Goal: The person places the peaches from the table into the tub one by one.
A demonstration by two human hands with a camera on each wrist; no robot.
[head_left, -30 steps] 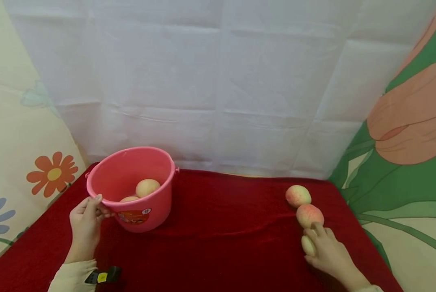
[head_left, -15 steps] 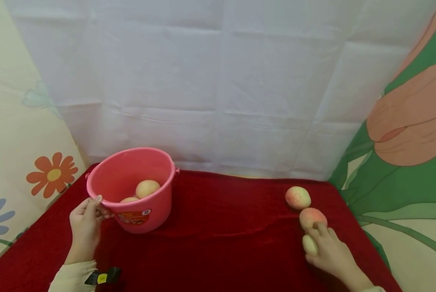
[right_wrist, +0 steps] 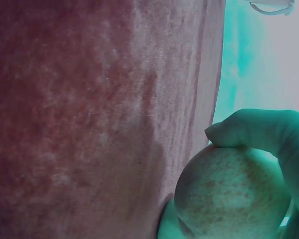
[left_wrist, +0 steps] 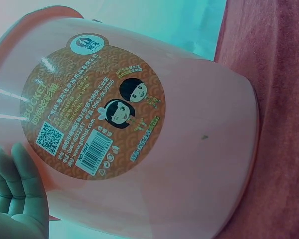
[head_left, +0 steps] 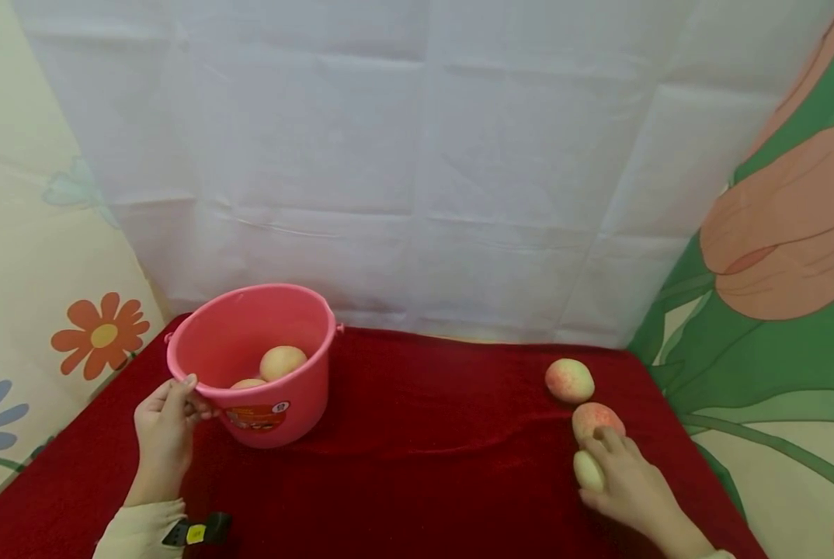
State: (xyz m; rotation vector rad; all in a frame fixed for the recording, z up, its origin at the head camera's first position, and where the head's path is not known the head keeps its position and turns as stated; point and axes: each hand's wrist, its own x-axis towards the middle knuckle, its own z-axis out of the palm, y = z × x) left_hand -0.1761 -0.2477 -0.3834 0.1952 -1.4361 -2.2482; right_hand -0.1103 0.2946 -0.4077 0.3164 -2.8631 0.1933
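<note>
My left hand [head_left: 164, 427] pinches the near-left rim of a pink bucket [head_left: 298, 400], thumb over the edge. Two peaches show inside it, one whole-looking peach [head_left: 282, 362] and another peach [head_left: 248, 383] partly behind the rim. In the left wrist view, the bucket's round printed label [left_wrist: 92, 107] faces the hand. At the right, my right hand [head_left: 627, 481] grips a pale peach [head_left: 589, 471], its thumb and fingers around the fruit. Just beyond those fingers lies a pink peach [head_left: 595, 419], partly covered by them. Farther back sits a red-and-yellow peach [head_left: 569, 380].
A red velvet cloth [head_left: 431, 466] covers the table. Behind it hangs a white sheet [head_left: 417, 194]. Flower-printed cloths stand at both sides, with an orange flower [head_left: 105, 335] on the left and large green leaves [head_left: 773, 365] on the right.
The middle peach has shifted slightly toward the right and nearer. My right hand keeps its grip on the pale peach with a small shift. The left hand stays at the rim.
</note>
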